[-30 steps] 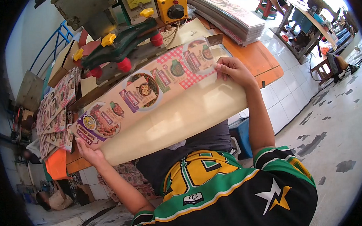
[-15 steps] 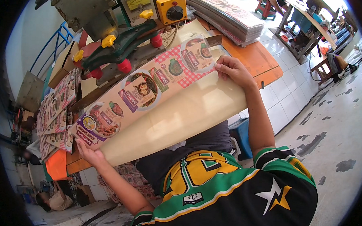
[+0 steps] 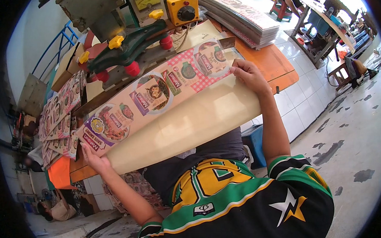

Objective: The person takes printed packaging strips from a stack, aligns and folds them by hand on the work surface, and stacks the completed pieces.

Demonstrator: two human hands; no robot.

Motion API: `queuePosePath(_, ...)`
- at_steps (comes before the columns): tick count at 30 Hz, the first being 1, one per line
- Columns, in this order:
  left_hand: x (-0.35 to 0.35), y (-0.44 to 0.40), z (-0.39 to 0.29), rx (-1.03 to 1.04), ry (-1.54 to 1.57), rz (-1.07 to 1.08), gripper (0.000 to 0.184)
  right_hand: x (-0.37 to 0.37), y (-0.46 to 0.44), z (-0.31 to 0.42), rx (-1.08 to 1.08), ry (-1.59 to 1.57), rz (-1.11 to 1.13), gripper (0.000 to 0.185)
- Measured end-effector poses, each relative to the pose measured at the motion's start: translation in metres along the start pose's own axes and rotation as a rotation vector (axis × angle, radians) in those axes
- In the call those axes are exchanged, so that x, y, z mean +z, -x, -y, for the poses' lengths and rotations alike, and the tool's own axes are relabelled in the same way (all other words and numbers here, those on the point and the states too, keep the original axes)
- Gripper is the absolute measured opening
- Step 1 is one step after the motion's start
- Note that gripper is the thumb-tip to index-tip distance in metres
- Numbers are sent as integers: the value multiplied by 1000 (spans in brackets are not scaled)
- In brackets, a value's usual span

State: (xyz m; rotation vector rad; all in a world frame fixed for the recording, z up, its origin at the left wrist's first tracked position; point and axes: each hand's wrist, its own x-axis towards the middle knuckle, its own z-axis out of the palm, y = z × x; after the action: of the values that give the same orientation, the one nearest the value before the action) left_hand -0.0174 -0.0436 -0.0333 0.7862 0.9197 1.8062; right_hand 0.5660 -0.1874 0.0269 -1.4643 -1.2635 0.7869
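A long printed plastic sheet (image 3: 151,91), pink with food pictures and "Mahsuri" labels, slants across the bench under a press. Along its near side a plain cream sheet (image 3: 190,121) bulges out over the lap. My right hand (image 3: 248,75) is closed, thumb and fingers pinching the sheets at the far right corner. At the lower left corner, my left hand (image 3: 94,158) grips the edge, its thumb on top and the other fingers partly hidden beneath. Just beyond the printed sheet stands the green press arm (image 3: 125,50) with red feet and yellow knobs.
Behind the press sits a yellow control box (image 3: 181,10) with a black dial. A thick stack of printed sheets (image 3: 245,21) lies on the orange bench (image 3: 278,65). Smaller printed pieces (image 3: 61,113) are piled at left. Another person (image 3: 63,209) is at lower left.
The printed sheet has shifted slightly to the right, and both hands still hold its corners. My right hand has moved a little rightward with it.
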Motion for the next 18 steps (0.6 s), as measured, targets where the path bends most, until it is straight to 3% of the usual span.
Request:
queuePosePath(3, 6, 0, -2, -24, -47, 23, 54, 2, -4, -7, -13, -16, -60, 26)
queuePosePath(5, 14, 3, -5, -42, -61, 28, 41, 2, -8, -10, -33, -12, -84, 25)
queuePosePath(9, 11, 3, -8, -78, -83, 29, 40, 6, -9, -10, -50, -84, -139, 28)
queuePosePath(15, -12, -9, -8, -168, -35, 259, 35, 19, -12, -4, -18, -224, -258, 33)
queuePosePath(17, -14, -6, -6, 115, -264, 513, 37, 20, -14, 5, 25, -263, -309, 35)
queuePosePath(18, -20, -8, -5, 115, -264, 512, 37, 21, -15, 9, 44, -287, -327, 35)
